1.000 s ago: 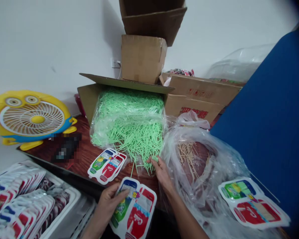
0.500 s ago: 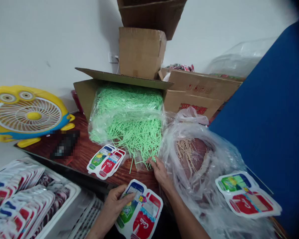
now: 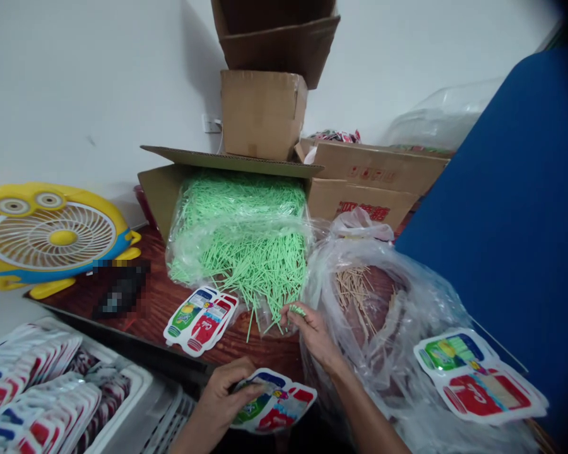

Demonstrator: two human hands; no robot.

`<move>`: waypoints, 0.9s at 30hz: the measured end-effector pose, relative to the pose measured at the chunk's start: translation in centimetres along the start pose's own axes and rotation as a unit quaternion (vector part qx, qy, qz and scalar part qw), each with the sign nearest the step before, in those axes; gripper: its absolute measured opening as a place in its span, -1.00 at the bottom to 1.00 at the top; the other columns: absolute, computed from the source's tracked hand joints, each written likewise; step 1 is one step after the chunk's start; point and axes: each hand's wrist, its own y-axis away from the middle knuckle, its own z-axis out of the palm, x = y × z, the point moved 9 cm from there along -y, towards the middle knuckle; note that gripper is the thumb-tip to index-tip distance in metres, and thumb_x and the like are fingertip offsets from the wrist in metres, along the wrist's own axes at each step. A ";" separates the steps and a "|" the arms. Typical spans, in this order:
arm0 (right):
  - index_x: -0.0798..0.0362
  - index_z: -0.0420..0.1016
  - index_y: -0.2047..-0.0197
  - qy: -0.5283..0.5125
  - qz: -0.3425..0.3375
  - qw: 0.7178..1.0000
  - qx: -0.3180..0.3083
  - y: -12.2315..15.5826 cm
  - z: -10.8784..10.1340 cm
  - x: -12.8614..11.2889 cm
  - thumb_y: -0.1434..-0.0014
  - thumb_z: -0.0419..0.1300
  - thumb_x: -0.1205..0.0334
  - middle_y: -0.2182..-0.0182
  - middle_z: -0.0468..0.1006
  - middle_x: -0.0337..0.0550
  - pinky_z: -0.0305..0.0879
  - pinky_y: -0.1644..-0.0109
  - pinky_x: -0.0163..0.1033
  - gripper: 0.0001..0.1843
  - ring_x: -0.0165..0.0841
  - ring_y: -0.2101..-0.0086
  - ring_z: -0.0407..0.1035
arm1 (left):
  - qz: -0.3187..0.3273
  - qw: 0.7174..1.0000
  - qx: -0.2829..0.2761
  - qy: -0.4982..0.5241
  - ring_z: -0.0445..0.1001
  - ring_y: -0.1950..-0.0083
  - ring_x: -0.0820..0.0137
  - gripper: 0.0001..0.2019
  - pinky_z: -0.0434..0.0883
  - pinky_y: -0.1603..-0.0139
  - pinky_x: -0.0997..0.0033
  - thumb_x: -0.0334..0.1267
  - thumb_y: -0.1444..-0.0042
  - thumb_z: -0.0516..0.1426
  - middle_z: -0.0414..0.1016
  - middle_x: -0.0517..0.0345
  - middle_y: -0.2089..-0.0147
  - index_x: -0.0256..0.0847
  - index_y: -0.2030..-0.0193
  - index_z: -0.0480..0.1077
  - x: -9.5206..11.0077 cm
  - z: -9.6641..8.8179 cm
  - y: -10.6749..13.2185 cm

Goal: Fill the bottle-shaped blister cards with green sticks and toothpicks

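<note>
Left hand: A worker's left hand (image 3: 224, 400) pinches the near pack (image 3: 284, 413) by its left side, thumb on the printed face, tilted above the table's front edge.
Right hand: The right hand (image 3: 317, 337) closes thumb and fingers around a small bundle (image 3: 296, 309) of green sticks, just in front of the main heap.
Green sticks: From where I stand, the green sticks (image 3: 265, 258) spill from a clear liner in an open carton (image 3: 158, 189) lying on the dark wood table (image 3: 161, 277).
Table packs: A few packs (image 3: 201, 320), printed with 1 green and 1 red bottle, overlap left of the heap.
Tan sticks: Right of the working hand, tan sticks (image 3: 353, 287) lie within a crumpled clear bag (image 3: 421, 302).
Filled packs: On the bag's right side, packs (image 3: 478, 378) overlap, the top card showing green sticks in 1 window and tan in the other.
Crate: At lower left, a white crate (image 3: 139, 388) holds 2 visible rows of upright packs.
Fan: A yellow-and-blue fan (image 3: 61, 236) with 2 round eyes stands at the table's left end.
</note>
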 end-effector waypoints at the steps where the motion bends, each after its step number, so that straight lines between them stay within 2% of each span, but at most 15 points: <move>1: 0.01 0.53 0.14 0.012 -0.002 1.000 -0.009 0.2 0.2 -0.5 -0.28 0.07 0.10 0.41 0.52 -0.24 0.16 0.20 -0.28 -0.74 -0.35 0.34 0.34 | 0.028 0.999 -0.005 -0.020 0.32 0.33 0.43 -0.78 0.26 0.26 0.50 -0.22 -0.15 0.18 0.33 0.21 0.40 -0.25 0.48 0.44 1.1 0.1 -0.1; 3: 0.00 0.53 0.14 0.023 -0.009 0.999 -0.030 0.6 0.7 -1.5 -0.29 0.06 0.10 0.42 0.50 -0.25 0.18 0.19 -0.28 -0.74 -0.35 0.33 0.35 | 0.072 0.996 -0.006 -0.050 0.36 0.19 0.39 -0.82 0.27 0.13 0.46 -0.25 -0.19 0.15 0.39 0.12 0.20 -0.22 0.42 0.47 3.0 0.2 -0.4; 5: -0.01 0.52 0.13 0.019 -0.019 0.998 -0.055 1.0 1.2 -2.6 -0.30 0.05 0.11 0.41 0.48 -0.26 0.20 0.17 -0.28 -0.74 -0.36 0.31 0.36 | 0.103 0.992 -0.002 -0.074 0.37 0.12 0.38 -0.85 0.27 0.06 0.41 -0.28 -0.20 0.14 0.35 0.06 0.00 -0.21 0.38 0.48 4.6 0.3 -0.8; 12: -0.01 0.50 0.20 0.033 -0.055 0.993 -0.103 2.2 1.6 -5.0 -0.31 0.04 0.12 0.33 0.48 -0.23 0.24 0.16 -0.27 -0.76 -0.35 0.28 0.35 | 0.211 0.964 -0.042 -0.158 0.34 0.24 0.48 -0.90 0.34 0.11 0.37 -0.36 -0.18 0.15 0.21 0.05 -0.24 -0.21 0.35 0.47 9.7 1.5 -2.0; 16: -0.03 0.50 0.18 0.064 -0.092 0.989 -0.099 2.9 1.5 -5.3 -0.30 0.03 0.09 0.34 0.48 -0.20 0.26 0.20 -0.26 -0.75 -0.32 0.29 0.34 | 0.220 0.961 -0.064 -0.157 0.36 0.23 0.48 -0.91 0.36 0.14 0.38 -0.39 -0.18 0.15 0.26 0.05 -0.22 -0.21 0.33 0.47 10.3 2.1 -1.8; 20: -0.02 0.48 0.20 0.087 -0.088 0.986 -0.111 3.0 1.7 -4.9 -0.31 0.01 0.08 0.35 0.46 -0.20 0.24 0.21 -0.25 -0.74 -0.33 0.30 0.33 | 0.229 0.961 -0.061 -0.144 0.38 0.19 0.47 -0.93 0.37 0.08 0.38 -0.43 -0.16 0.17 0.28 0.04 -0.19 -0.22 0.29 0.48 10.4 2.2 -1.5; 27: 0.05 0.44 0.24 0.089 -0.099 0.980 -0.147 2.8 2.4 -4.9 -0.33 -0.02 0.07 0.36 0.41 -0.21 0.20 0.21 -0.25 -0.70 -0.36 0.32 0.30 | 0.225 0.962 -0.064 -0.138 0.40 0.20 0.48 -0.90 0.39 0.10 0.39 -0.44 -0.17 0.16 0.29 0.02 -0.16 -0.22 0.27 0.49 10.1 2.0 -1.3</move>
